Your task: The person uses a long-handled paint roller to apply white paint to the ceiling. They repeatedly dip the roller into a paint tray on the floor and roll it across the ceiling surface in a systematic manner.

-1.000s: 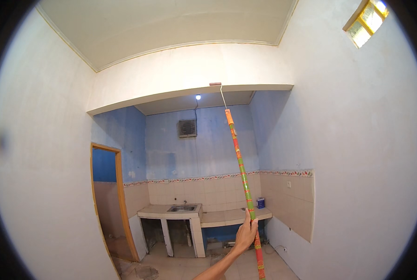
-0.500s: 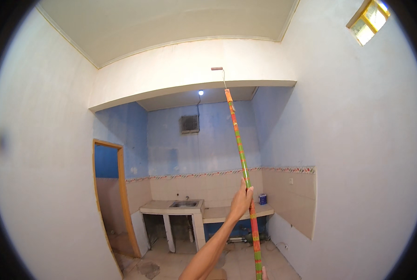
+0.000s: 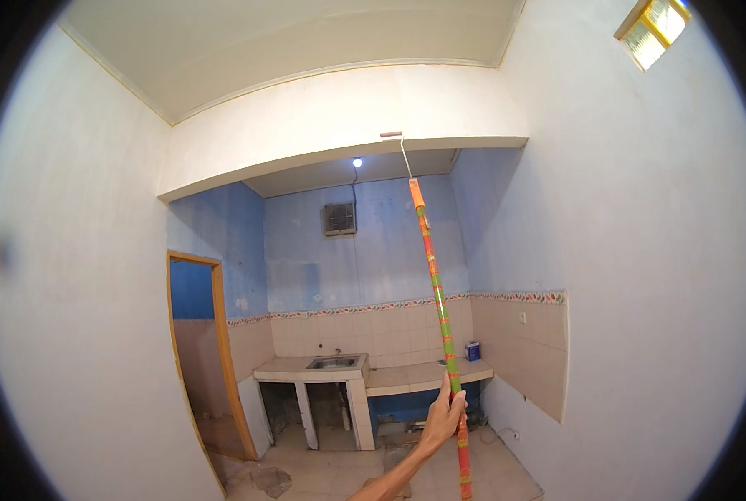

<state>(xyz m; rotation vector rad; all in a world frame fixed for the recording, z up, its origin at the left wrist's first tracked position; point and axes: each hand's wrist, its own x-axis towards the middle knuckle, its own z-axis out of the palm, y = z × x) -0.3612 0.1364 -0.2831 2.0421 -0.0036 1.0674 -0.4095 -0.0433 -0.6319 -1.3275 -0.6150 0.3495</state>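
My left hand (image 3: 445, 415) is closed around the lower part of a long paint roller pole (image 3: 441, 311), wrapped in green, red and orange bands. The pole stands nearly upright, leaning a little left at the top, and its lower end runs out of the picture. A thin wire frame rises from its orange top to a small reddish-brown roller (image 3: 391, 134). That roller lies at the lower edge of the white beam (image 3: 306, 117); whether it touches cannot be made out. My right hand is out of view.
Ahead are a tiled counter (image 3: 414, 380) with a sink (image 3: 333, 362) and a blue can (image 3: 472, 351). A wooden door frame (image 3: 230, 359) stands left. A lit bulb (image 3: 357, 163) hangs beyond the beam. Pale walls flank both sides, and a glass-block window (image 3: 657, 32) is high right.
The roller has come down the beam to its lower edge. My left hand has moved lower with the pole. Fingertips of my right hand have left the bottom of the view.
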